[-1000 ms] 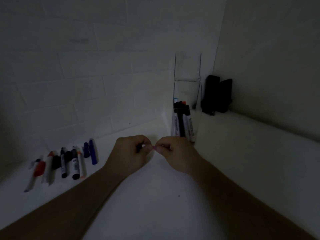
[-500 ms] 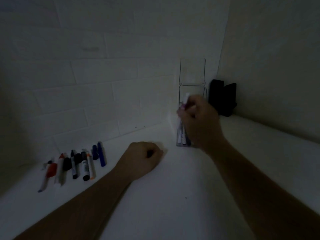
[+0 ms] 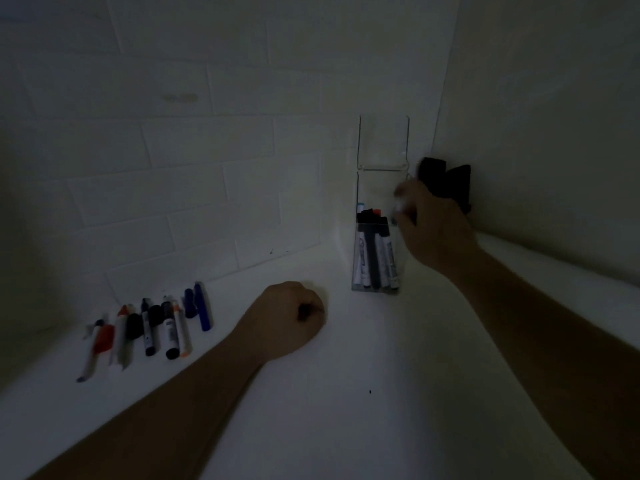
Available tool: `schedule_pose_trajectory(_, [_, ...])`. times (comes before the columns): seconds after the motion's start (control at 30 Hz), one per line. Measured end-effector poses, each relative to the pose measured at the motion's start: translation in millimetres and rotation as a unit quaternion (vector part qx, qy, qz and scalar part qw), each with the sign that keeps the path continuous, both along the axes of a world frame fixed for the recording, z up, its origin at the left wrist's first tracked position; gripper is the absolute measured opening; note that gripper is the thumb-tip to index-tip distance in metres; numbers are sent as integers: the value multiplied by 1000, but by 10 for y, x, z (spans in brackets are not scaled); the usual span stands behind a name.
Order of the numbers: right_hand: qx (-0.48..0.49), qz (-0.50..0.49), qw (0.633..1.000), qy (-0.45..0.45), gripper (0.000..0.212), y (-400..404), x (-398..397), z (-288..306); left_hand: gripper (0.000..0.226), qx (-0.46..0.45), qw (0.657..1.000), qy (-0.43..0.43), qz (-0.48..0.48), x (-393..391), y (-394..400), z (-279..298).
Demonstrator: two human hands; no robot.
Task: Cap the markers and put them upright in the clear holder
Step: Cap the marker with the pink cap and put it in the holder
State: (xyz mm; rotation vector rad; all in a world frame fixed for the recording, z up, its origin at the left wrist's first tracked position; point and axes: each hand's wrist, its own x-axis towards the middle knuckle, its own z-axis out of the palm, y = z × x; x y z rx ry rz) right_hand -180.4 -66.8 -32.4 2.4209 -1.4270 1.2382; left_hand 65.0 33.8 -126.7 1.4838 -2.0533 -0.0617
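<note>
A tall clear holder (image 3: 382, 168) stands in the corner where the tiled wall meets the side wall. Several capped markers (image 3: 375, 254) stand upright in its lower part. My right hand (image 3: 433, 230) is at the holder's right side, blurred, its fingertips pinching a white marker (image 3: 400, 202) at the holder's opening. On the white counter to the left of the holder, my left hand (image 3: 291, 320) rests as a closed fist, with nothing visible in it. A row of loose markers and caps (image 3: 152, 327) lies at the far left of the counter.
A black object (image 3: 448, 185) leans in the corner just behind my right hand. The white counter (image 3: 363, 393) runs along the tiled wall, with a raised ledge (image 3: 554, 268) to the right. The scene is dim.
My hands parted after meeting at the marker in mid-counter. The right hand carried the marker up to the holder and now sits lower at its right side. The left hand settled as a fist.
</note>
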Motion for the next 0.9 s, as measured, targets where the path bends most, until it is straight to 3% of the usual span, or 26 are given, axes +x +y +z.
schedule_pose_trajectory(0.07, [12, 1, 1000, 10, 18, 15, -16, -91, 15, 1, 1000, 0, 1, 4, -14, -12])
schedule_pose_trajectory(0.23, [43, 9, 998, 41, 29, -20, -23, -148, 14, -7, 1000, -13, -2, 7, -17, -21])
schedule_pose_trajectory(0.33, [-59, -16, 997, 56, 27, 10, 32, -210, 15, 5, 999, -37, -5, -4, 10, -2])
schedule_pose_trajectory(0.43, [-139, -27, 990, 21, 25, 215, 276, -379, 17, 73, 997, -22, -12, 64, 76, 169])
schedule_pose_trajectory(0.5, [-104, 28, 994, 16, 27, 347, 518, -512, 16, 145, 989, 10, -20, 206, 162, 370])
schedule_pose_trajectory(0.57, [-36, 85, 995, 38, 29, 419, 749, -645, 13, 154, 988, 14, -7, 426, 257, 525])
schedule_pose_trajectory(0.7, [87, 197, 974, 74, 30, 558, 1141, -811, 10, 50, 991, 67, 107, 1002, 451, 588])
schedule_pose_trajectory(0.8, [164, 256, 948, 92, 32, 683, 1475, -832, 20, -28, 969, 68, 237, 1391, 553, 459])
schedule_pose_trajectory(0.9, [205, 309, 922, 108, 37, 816, 1838, -821, 27, -58, 955, 67, 285, 1534, 613, 342])
